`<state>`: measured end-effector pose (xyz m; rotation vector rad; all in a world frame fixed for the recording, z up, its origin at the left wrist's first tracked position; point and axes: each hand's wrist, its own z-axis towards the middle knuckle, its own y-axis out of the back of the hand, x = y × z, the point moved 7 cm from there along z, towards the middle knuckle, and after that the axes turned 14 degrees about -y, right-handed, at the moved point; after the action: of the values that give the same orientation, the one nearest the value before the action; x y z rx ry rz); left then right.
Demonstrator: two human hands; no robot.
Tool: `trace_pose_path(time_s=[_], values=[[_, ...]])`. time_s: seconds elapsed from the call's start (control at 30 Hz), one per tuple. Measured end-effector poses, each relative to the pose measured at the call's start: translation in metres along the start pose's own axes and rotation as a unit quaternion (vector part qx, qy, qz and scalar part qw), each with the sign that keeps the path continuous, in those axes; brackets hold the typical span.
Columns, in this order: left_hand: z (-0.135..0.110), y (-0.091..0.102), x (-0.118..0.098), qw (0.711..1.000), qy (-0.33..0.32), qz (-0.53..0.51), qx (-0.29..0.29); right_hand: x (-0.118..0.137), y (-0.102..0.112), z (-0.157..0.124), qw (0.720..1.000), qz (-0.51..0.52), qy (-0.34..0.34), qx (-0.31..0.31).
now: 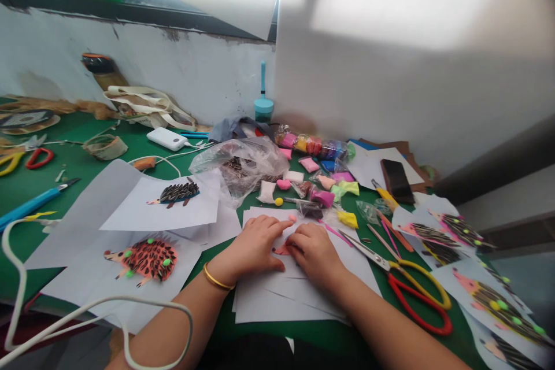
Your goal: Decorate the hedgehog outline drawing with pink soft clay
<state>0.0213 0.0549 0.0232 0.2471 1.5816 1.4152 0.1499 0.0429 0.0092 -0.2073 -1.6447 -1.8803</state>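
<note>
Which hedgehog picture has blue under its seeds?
The hedgehog beyond the left hand. It alone shows blue beneath its seeds and has no coloured dots; the orange one and the pink ones have them.

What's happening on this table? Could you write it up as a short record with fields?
Left hand: fingertip near a pink clay bit
Right hand: resting on white paper
Nearby: scissors, packs of modelling clay
Artwork: hedgehog picture
Surface: green table
</note>
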Motion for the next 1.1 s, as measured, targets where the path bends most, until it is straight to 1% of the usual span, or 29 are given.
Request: trace_pose_path(time_s=[0.2, 0.47, 0.77, 0.97, 1.1], values=[[-0.001, -0.002, 0.002, 1.000, -0.003, -0.004, -0.003, 0.002, 0.002, -0.002, 1.000, -0.004, 0.000, 0.008], [0.000, -0.003, 0.004, 1.000, 0.001, -0.007, 0.001, -0.005, 0.012, -0.009, 0.999, 0.034, -0.001, 0.001], [0.000, -0.002, 0.003, 1.000, -0.001, -0.013, 0.002, 0.001, 0.008, -0.013, 1.000, 0.015, 0.010, 0.020], [-0.001, -0.003, 0.006, 1.000, -0.006, -0.009, -0.007, -0.004, 0.012, -0.013, 0.999, 0.034, 0.020, -0.001], [-0.001, -0.002, 0.005, 1.000, -0.006, -0.013, -0.005, -0.001, 0.011, -0.013, 0.999, 0.026, 0.024, 0.003]])
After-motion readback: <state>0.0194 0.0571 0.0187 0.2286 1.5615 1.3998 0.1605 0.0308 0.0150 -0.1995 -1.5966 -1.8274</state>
